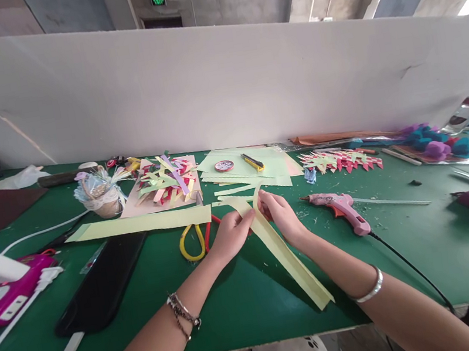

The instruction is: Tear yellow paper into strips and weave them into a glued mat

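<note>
Both hands meet over the middle of the green table on a pale yellow-green paper strip (290,258). My left hand (233,234) pinches it from the left, thumb on top. My right hand (282,215) grips the same strip from the right, fingers curled. The strip's long end hangs down toward the table's front edge, and a narrower end curves up above my hands. Just left of my left hand lie scissors (192,243) with yellow and red handles, partly hidden. Another pale strip (139,224) lies flat farther left.
A pink glue gun (342,209) with a cord lies at right. Behind are pale paper sheets (227,162) bearing a yellow cutter (253,162), a heap of paper scraps (166,179) and a small basket (107,198). A black power bank-like slab (103,285) and purple power strip (13,293) sit left.
</note>
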The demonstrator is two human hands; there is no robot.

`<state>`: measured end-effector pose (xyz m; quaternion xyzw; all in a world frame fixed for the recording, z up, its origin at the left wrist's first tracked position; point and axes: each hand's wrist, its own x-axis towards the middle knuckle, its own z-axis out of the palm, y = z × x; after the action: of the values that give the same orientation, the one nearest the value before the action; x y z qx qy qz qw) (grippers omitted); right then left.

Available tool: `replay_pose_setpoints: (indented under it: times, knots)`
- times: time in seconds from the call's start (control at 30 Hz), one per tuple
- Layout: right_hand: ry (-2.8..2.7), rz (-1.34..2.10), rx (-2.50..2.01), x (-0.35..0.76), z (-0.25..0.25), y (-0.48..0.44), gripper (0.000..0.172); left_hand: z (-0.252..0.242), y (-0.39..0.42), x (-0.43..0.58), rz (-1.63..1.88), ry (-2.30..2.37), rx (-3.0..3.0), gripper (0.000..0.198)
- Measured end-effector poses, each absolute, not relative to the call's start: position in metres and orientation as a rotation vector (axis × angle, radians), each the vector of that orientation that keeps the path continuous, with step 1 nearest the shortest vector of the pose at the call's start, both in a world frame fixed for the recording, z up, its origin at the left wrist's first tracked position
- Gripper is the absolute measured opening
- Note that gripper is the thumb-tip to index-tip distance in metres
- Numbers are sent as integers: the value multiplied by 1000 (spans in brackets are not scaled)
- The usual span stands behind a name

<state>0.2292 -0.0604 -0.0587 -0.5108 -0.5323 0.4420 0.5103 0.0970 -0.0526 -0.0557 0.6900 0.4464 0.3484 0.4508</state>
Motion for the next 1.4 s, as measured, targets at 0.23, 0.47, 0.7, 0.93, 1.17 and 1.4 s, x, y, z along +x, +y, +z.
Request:
replay_pose_setpoints:
  times: [0.23,0.47,0.7,0.93,1.17,1.4]
  knots:
    - [-1525,842,-1299,228,-62,-59,35,-64,-42,90,917,1186,1827,41]
    - [-1351,947,-1247,230,-60,-61,35,-59,-37,84,1036,1193,1792,41]
    - [-1244,944,-1164,228,-63,-59,34,-58,-44,90,843,1117,1811,41]
    - [-1471,943,-1237,227,-61,-63,31,-63,-41,90,1014,1206,1895,42]
    - [-1524,966,-1206,223,-52,-70,34,-64,-41,91,1097,1228,2072,40]
    - [-1510,887,-1247,224,-56,-69,35,-63,-44,92,1181,1219,1935,39]
